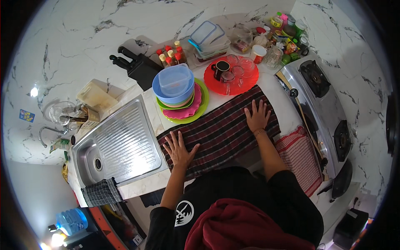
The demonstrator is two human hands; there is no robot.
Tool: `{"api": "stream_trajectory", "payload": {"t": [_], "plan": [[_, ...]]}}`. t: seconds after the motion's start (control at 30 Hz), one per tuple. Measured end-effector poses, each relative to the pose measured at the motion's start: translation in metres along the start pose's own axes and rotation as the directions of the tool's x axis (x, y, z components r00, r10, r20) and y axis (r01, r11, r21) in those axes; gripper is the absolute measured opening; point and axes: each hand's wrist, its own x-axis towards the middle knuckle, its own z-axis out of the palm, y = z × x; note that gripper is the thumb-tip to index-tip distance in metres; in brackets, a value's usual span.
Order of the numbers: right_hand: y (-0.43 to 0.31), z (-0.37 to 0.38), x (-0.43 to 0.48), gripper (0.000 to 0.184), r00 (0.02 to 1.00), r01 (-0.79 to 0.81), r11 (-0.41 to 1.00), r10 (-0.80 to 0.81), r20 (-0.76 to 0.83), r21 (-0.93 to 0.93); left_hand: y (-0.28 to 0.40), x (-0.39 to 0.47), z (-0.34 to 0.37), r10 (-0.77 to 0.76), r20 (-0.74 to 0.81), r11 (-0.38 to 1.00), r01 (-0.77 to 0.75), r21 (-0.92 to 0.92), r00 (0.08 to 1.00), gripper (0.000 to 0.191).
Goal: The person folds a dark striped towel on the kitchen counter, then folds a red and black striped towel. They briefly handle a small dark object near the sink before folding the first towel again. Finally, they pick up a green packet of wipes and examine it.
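A dark red and black striped cloth (218, 131) lies spread over the front of the counter before me. My left hand (179, 151) rests flat on its left end, fingers apart, close to the steel sink. Toward the cloth's right end, my right hand (258, 117) presses down with its fingers spread. Neither hand holds anything. Just behind the cloth stands a stack of plastic bowls and plates, topped by a blue bowl (156, 89) with a clear blue container (175, 79) in it. A red tray (215, 84) beyond carries glass mugs and a black mug (222, 67).
To the left is a steel sink (125, 134) with a ribbed drainboard. A black knife block (145, 73), sauce bottles (170, 56) and food containers (211, 47) line the wall. At right stands a gas stove (325, 103), beside a red checked cloth (298, 156).
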Motion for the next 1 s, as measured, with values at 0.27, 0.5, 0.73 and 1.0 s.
{"api": "stream_trajectory", "payload": {"t": [0.27, 0.5, 0.73, 1.0], "plan": [[-0.004, 0.003, -0.033, 0.070, 0.999, -0.036, 0.998, 0.035, -0.020, -0.057, -0.015, -0.019, 0.015, 0.050, -0.030, 0.999, -0.050, 0.008, 0.998, 0.094], [-0.005, 0.001, -0.059, 0.069, 0.999, -0.043, 0.998, 0.042, -0.023, -0.038, -0.028, -0.034, 0.013, 0.067, -0.031, 0.997, -0.067, 0.025, 0.997, 0.092], [0.000, 0.003, -0.072, 0.069, 0.997, -0.058, 0.998, 0.059, -0.056, 0.023, -0.035, -0.038, 0.008, 0.090, 0.009, 0.996, -0.090, -0.004, 0.996, 0.093], [-0.022, -0.021, -0.034, 0.070, 0.989, -0.138, 0.990, 0.137, -0.050, -0.014, -0.033, -0.014, 0.002, 0.109, 0.043, 0.993, -0.111, 0.029, 0.993, 0.092]]}}
